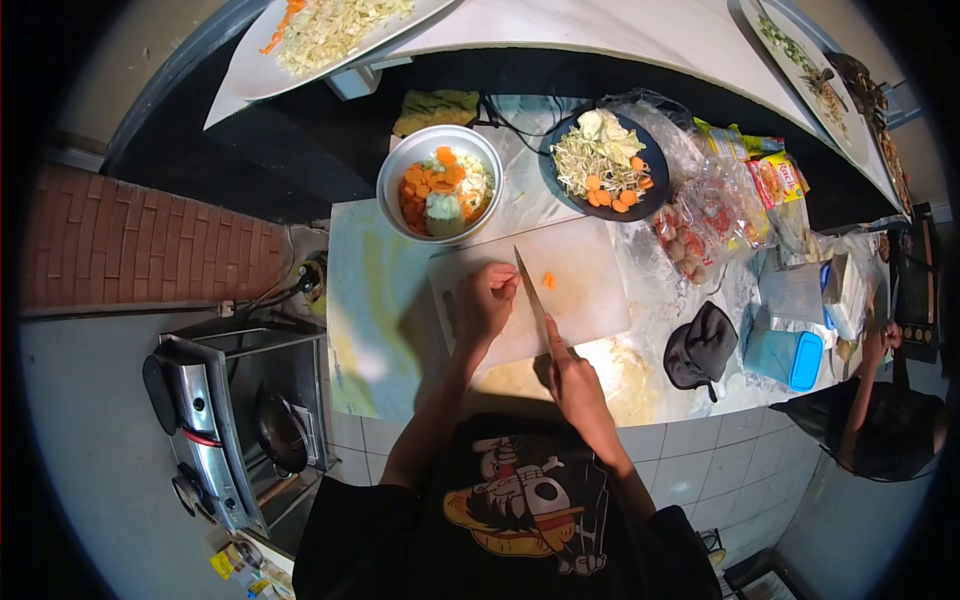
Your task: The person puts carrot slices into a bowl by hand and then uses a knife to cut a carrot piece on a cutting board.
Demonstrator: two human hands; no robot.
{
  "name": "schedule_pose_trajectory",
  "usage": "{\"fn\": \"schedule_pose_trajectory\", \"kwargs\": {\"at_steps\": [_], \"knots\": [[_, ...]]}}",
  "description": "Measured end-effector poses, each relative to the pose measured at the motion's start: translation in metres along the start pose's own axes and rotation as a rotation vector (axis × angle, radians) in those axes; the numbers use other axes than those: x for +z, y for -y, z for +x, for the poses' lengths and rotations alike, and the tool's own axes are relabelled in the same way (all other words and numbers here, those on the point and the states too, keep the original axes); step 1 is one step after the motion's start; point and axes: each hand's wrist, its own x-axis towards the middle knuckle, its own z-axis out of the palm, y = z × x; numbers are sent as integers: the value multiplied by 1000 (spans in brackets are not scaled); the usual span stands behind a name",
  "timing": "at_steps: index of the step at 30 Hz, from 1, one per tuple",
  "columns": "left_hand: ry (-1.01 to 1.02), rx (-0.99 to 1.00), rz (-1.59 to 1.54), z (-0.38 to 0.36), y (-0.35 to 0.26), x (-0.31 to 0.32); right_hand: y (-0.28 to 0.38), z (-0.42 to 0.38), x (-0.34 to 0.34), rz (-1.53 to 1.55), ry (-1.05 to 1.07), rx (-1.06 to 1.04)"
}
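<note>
A white cutting board (590, 310) lies on the marble-look counter. My right hand (572, 380) is wrapped round the handle of a long knife (532, 285), its blade pointing away from me over the board. Just left of the blade, my left hand (487, 300) is closed, fingers bent together above the board; whatever it may hold is hidden. Small orange carrot pieces (549, 281) lie right of the blade. Beyond the board stand a white bowl (387, 185) of cut vegetables and a dark plate (655, 160) with bean sprouts, carrot slices and cabbage.
Plastic bags (715, 200), a black cap (701, 346) and blue-lidded containers (805, 361) sit to the right. Another person (870, 430) is at the far right. A raised shelf (520, 28) runs across the back; a gas stove (205, 430) stands at the left.
</note>
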Motion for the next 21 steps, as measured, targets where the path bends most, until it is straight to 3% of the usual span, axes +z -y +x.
{"fn": "schedule_pose_trajectory", "kwargs": {"at_steps": [9,14,16,19,21], "knots": [[32,60,-5,2,5,-7,-7,-15,-13,263,-95,25],[62,127,-59,4,2,-14,-14,-15,-25,645,13,140],[158,221,76,6,-5,-18,-15,-15,-25,765,12,155],[138,382,195,9,8,-14,-11,-14,-27,891,51,162],[125,381,212,7,7,-14,-17,-15,-26,918,88,176]]}}
